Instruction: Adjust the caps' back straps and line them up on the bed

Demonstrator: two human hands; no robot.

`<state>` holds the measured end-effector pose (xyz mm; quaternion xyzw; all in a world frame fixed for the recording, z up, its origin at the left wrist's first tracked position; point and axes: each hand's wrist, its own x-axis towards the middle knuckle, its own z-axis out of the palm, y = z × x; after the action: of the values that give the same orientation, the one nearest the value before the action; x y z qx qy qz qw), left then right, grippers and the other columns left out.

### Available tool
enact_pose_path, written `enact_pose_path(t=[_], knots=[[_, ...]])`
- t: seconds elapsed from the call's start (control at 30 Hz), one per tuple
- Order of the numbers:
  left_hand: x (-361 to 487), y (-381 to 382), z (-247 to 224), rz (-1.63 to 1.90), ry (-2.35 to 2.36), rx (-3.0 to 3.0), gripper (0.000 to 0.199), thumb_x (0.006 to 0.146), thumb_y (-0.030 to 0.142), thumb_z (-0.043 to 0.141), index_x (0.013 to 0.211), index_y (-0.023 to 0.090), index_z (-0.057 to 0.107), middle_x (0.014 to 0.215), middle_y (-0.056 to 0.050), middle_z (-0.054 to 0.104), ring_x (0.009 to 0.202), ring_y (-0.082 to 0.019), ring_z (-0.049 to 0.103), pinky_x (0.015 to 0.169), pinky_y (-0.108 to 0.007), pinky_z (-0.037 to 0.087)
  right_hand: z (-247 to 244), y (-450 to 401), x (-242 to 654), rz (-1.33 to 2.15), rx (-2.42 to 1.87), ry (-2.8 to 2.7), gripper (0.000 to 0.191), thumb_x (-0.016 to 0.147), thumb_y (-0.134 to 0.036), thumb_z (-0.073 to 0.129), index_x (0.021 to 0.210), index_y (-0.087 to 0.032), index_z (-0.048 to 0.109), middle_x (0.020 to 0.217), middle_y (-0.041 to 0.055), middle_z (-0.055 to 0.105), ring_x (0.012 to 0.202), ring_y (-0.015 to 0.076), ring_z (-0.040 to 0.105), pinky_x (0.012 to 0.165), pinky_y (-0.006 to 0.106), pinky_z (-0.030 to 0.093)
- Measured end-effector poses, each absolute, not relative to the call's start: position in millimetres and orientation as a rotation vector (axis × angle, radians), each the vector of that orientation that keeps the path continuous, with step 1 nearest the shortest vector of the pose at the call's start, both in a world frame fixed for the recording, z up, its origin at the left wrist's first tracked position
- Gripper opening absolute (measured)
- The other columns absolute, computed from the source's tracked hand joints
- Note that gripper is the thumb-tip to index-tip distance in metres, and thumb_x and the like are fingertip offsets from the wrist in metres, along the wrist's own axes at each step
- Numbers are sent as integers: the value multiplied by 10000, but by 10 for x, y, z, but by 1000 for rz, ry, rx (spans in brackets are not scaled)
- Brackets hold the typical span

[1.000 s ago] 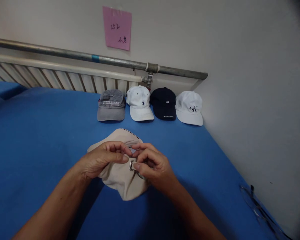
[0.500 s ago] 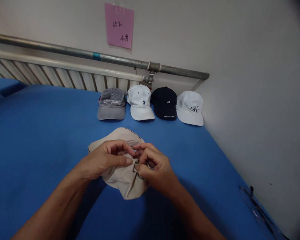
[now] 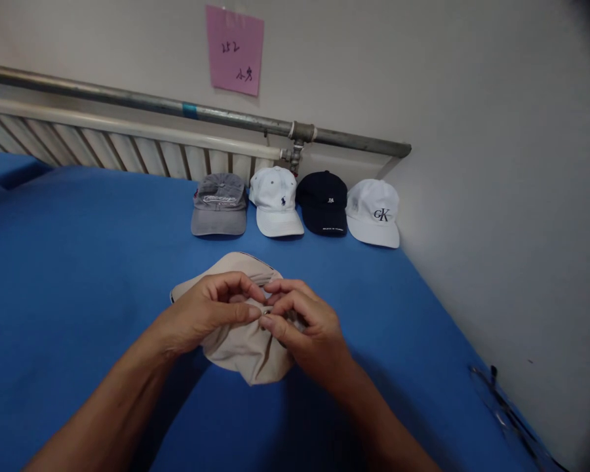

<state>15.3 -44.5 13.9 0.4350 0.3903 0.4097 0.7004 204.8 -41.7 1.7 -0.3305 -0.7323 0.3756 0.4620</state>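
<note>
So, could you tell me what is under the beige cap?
Blue cloth lies beneath the beige cap. Left hand and right hand pinch its rear; anything beneath stays hidden.

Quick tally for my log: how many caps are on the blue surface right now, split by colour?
Beige cap, pinched by the left hand and right hand: 1
Grey cap: 1
White caps, one with a small dark logo, one with lettering: 2
Dark navy cap: 1
Total: 5 caps

both hands pinching beige cap, blue table
</note>
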Motion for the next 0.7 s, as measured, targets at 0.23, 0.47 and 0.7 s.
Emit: enact_pose_path(t=[0.23,0.47,0.7], knots=[[145,-433,104,914,818,951,117,721,187,788,810,193,712,782,20,670,718,-78,605,664,-157,473,-31,-503,2002,566,-795,-1924,99,848,-133,620,777,-185,576,1100,94,629,1012,169,632,889,302,507],[118,-415,110,867,825,950,117,710,184,787,795,182,707,734,14,667,675,-82,598,641,-166,467,-2,-471,2052,746,-712,-1945,61,831,-147,643,800,-188,610,1110,91,635,1065,187,620,927,324,493],[96,-411,79,922,859,959,107,715,209,797,770,183,709,701,30,652,624,-52,571,612,-141,454,28,-399,2137,884,-725,-1922,112,809,-118,649,867,-214,656,1068,59,659,1029,177,632,935,343,485]])
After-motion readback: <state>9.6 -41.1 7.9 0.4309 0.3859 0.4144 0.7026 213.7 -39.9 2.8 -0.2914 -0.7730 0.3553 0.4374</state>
